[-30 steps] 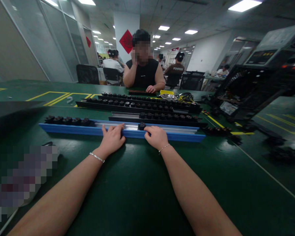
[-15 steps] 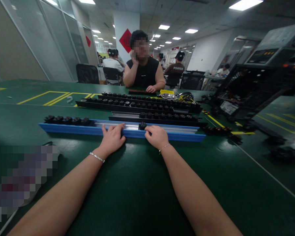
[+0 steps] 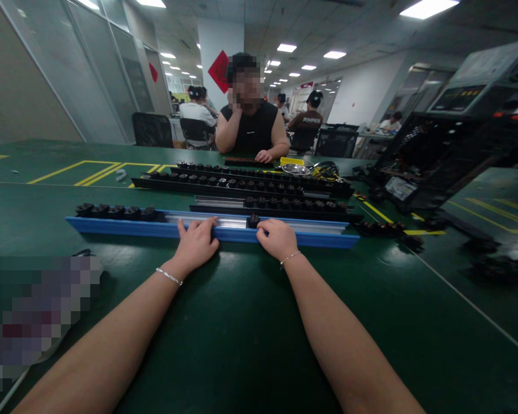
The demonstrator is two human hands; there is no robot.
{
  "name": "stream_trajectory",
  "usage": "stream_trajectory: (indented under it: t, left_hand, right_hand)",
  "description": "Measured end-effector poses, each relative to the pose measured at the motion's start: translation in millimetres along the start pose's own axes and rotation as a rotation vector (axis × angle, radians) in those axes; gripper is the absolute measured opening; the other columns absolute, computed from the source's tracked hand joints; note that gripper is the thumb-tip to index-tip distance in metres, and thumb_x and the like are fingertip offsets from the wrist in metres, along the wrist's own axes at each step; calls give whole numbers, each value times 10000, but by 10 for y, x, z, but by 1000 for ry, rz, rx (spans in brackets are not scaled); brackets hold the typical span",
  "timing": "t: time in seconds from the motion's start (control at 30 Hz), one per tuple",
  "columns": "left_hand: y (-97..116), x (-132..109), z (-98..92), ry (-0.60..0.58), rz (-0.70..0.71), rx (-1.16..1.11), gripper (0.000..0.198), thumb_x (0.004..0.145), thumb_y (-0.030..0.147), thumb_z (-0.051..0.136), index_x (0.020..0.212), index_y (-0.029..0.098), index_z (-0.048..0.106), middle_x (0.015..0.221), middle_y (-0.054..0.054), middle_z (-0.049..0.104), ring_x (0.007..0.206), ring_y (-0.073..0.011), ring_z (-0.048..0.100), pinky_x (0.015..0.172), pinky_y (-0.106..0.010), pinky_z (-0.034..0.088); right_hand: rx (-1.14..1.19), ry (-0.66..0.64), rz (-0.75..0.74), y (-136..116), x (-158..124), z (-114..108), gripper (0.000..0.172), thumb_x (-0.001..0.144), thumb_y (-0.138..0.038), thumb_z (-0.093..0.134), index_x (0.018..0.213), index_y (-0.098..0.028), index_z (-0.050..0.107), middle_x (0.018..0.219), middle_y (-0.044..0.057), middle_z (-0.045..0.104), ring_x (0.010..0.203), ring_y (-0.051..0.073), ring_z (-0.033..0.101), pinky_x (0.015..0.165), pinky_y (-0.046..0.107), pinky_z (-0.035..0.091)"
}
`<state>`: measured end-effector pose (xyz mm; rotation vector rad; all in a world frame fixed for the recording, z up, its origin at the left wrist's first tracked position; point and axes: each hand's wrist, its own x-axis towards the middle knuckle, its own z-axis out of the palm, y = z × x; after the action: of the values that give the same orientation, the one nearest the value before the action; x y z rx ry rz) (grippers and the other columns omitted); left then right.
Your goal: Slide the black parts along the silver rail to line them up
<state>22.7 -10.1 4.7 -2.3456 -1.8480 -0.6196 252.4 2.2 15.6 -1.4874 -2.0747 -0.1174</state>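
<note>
A long blue rail [image 3: 112, 227] with a silvery inner channel lies across the green table. Several black round parts [image 3: 118, 211] sit in its left end. One more black part [image 3: 253, 221] is in the channel near the middle, against the fingertips of my right hand [image 3: 277, 238], which is closed at the rail with its fingers curled. My left hand [image 3: 196, 241] grips the rail's near wall left of that part, its fingers over the edge. The fingertips of my right hand are partly hidden.
Behind the blue rail lie black rails [image 3: 216, 185] filled with black parts. Across the table [image 3: 224, 345] sits a person [image 3: 252, 129]. A metal dish [image 3: 296, 169] and a dark machine frame [image 3: 397, 161] stand to the right. A blurred-out object [image 3: 47, 310] lies at left.
My right hand and the single black part have shifted slightly to the right along the rail. My left hand keeps its place on the rail.
</note>
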Motion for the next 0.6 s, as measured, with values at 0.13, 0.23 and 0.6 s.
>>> stream_trajectory:
  t: [0.13,0.23,0.6]
  left_hand:
    - [-4,3,1,0,0,2,416,801,285,423,1204,213,498,1349,-90,542,1177,-333,488,1047,-725,82]
    - [-4,5,-4,-1,5,3,412,803,288,421,1201,212,495,1352,-86,540,1172,-326,490,1051,-720,82]
    - [6,3,-17,-9,-1,4,414,804,286,417,1206,220,495,1346,-98,544,1171,-326,492,1055,-710,82]
  right_hand:
    - [2,11,5,14,2,-1,275,834,-238,454,844,-236,729,912,19,709,877,170,603,787,275,426]
    - [9,19,8,27,0,-5,274,833,-236,453,833,-237,727,905,17,708,867,165,602,779,270,427]
    - [-2,-2,22,23,2,-27,269,833,-236,455,830,-242,724,916,13,703,873,165,598,763,271,424]
